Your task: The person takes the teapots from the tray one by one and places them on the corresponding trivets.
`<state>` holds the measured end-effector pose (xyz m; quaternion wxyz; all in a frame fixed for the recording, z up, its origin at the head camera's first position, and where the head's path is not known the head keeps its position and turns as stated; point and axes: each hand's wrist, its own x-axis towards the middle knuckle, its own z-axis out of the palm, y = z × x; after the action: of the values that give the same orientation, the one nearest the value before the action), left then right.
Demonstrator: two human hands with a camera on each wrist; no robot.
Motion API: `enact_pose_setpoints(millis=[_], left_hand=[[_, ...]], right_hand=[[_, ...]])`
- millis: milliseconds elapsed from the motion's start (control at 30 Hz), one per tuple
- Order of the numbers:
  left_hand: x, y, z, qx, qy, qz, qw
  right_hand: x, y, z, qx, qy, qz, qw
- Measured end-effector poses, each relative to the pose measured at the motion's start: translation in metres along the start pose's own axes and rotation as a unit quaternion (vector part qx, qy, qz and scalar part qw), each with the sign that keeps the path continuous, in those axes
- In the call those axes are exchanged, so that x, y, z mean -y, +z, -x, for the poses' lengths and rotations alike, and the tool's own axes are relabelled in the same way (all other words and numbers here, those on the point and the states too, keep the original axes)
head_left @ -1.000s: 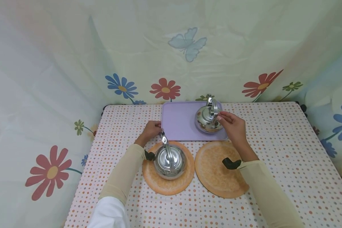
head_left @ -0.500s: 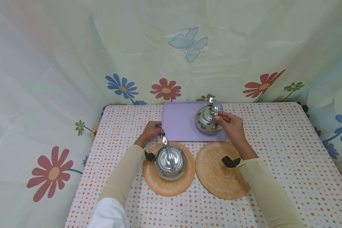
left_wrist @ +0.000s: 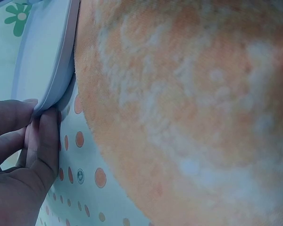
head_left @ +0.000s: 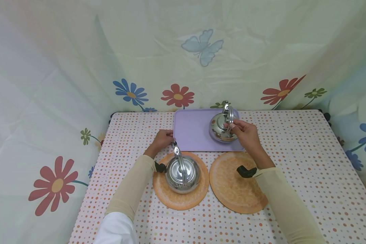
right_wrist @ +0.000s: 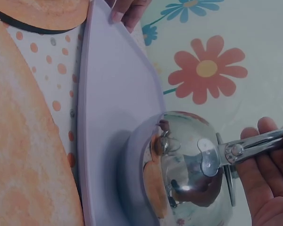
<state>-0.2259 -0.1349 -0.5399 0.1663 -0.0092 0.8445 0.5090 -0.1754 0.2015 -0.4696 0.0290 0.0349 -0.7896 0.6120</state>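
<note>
A small shiny steel kettle (head_left: 222,128) stands upright on the right part of a lilac tray (head_left: 192,135). My right hand (head_left: 245,135) holds its raised handle, fingers passing behind the bar in the right wrist view, where the kettle (right_wrist: 193,165) mirrors the surroundings. On the tray's left edge, my left hand (head_left: 162,139) pinches the rim; the left wrist view shows thumb and fingers of this hand (left_wrist: 23,141) at the tray's corner (left_wrist: 52,89). A second steel kettle (head_left: 183,173) stands on the left round orange mat (head_left: 180,203), just in front of my left hand.
Another round orange mat (head_left: 231,189) lies front right, partly under my right forearm. The dotted tablecloth (head_left: 195,227) covers the table. Behind the tray rises a flower-printed curtain (head_left: 238,74). Black wrist-camera parts (head_left: 247,171) jut from both wrists.
My right hand has shifted slightly left, its fingers reaching further through the kettle's handle. The left hand, tray and both kettles stay in place.
</note>
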Motion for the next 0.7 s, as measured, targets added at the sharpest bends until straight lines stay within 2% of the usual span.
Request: enact_pose_setpoints(millis=[167,467,700], left_hand=[[-0.0008,-0.0001,0.0006,0.004,0.001,0.004,1.0],[0.0002,0.0003,-0.0001,0.001,-0.003,-0.006,1.0],[-0.0004,0.0006,0.0005,-0.002,-0.01,-0.009,0.9999]], right_hand=[[-0.0052,-0.0029,-0.0017,0.006,-0.012,0.006,0.9999],[-0.0086,-0.0054,-0.0011,0.017,-0.039,-0.021,0.9989],[-0.0074,-0.0065,0.0001,0.013,-0.026,0.001,0.9996]])
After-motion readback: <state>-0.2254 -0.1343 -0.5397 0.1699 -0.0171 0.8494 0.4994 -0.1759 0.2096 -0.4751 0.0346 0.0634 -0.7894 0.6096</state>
